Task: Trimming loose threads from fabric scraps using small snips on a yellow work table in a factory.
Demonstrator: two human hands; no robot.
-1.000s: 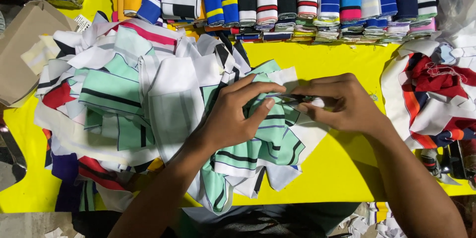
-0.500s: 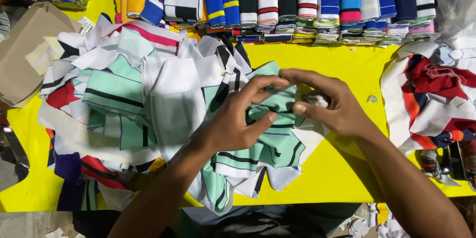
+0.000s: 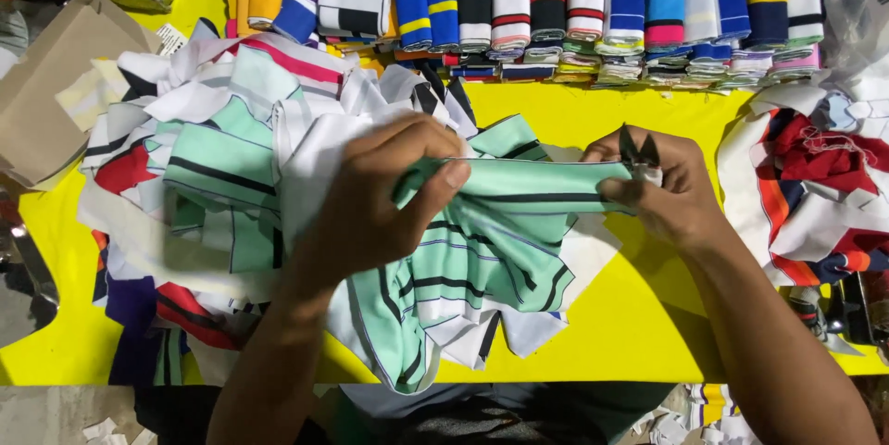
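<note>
My left hand pinches one end of a mint green striped knit strip, stretched flat between both hands. My right hand grips the strip's other end and also holds small dark thread snips, their blades pointing up above the fingers. Under the hands lies a loose pile of mint, white and striped collar pieces on the yellow table.
A row of folded striped knit bundles lines the table's far edge. A heap of red, white and navy pieces sits at the right. A brown cardboard box stands at the left.
My hands have drawn apart, the right moving rightward, and the mint strip is now pulled out straight between them. The snips now show above my right hand.
</note>
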